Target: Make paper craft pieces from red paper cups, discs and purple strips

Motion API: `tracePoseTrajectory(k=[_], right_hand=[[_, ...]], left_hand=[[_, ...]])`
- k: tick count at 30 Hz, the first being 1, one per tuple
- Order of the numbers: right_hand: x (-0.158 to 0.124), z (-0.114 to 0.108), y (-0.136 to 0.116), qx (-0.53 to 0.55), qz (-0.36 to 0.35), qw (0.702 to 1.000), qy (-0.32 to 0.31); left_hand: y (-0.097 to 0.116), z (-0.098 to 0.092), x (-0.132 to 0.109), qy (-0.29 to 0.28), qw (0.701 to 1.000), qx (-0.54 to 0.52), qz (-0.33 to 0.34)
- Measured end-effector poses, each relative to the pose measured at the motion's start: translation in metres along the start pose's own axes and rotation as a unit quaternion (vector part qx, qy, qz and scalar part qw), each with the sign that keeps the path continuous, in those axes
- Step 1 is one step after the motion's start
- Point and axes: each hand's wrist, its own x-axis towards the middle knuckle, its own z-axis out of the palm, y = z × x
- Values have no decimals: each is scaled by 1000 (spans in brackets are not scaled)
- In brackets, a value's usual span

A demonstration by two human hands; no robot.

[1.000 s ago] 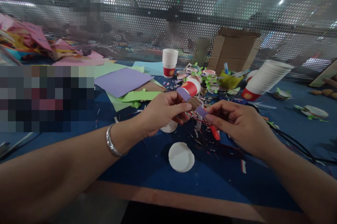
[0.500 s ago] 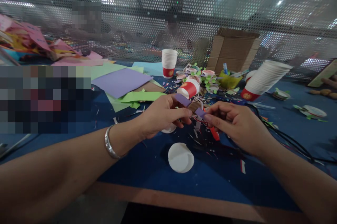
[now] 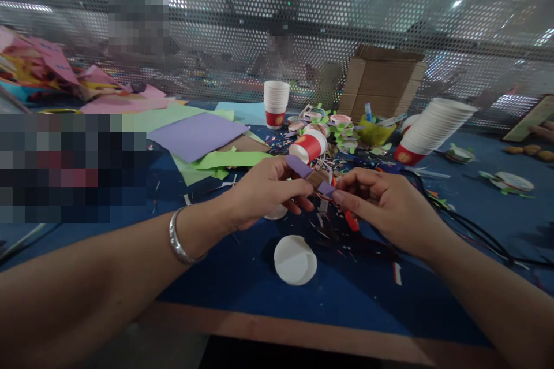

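Observation:
My left hand (image 3: 270,187), with a silver bangle on its wrist, pinches a folded purple paper strip (image 3: 298,167) between thumb and fingers above the table. My right hand (image 3: 374,198) is closed, thumb and forefinger pressed at the strip's lower right end. A brown patch shows between the two purple parts; whether it belongs to the strip I cannot tell. Below the hands lies a round white cup bottom (image 3: 295,260). Another white round piece (image 3: 276,212) is partly hidden under my left hand. Just behind the hands a red and white paper cup (image 3: 308,146) lies on its side.
Purple (image 3: 199,135) and green paper sheets (image 3: 234,159) lie at left. Stacked cups (image 3: 435,129) lean at right, near black cables (image 3: 459,222). A yellow container (image 3: 374,132), small paper turtles (image 3: 511,181) and a cardboard box (image 3: 381,83) stand farther back. Scraps litter the middle.
The view has shifted slightly, moving everything a little to the left. Both hands keep nearly the same pose on the purple strip, whose right end is tilted a little differently.

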Motion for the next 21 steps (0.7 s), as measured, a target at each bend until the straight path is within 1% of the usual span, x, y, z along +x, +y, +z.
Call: tracePoseTrajectory(k=[8, 14, 17, 21], right_hand=[[0, 0, 1, -49, 8, 999, -22], [1, 4, 0, -73, 12, 997, -21], [1, 4, -1, -75, 7, 997, -19], [1, 4, -1, -77, -10, 997, -20]], left_hand=[[1, 0, -2, -7, 1000, -4, -27], [-1, 0, -1, -1, 998, 51, -24], [-2, 1, -1, -11, 998, 55, -16], [0, 3, -2, -13, 998, 48, -26]])
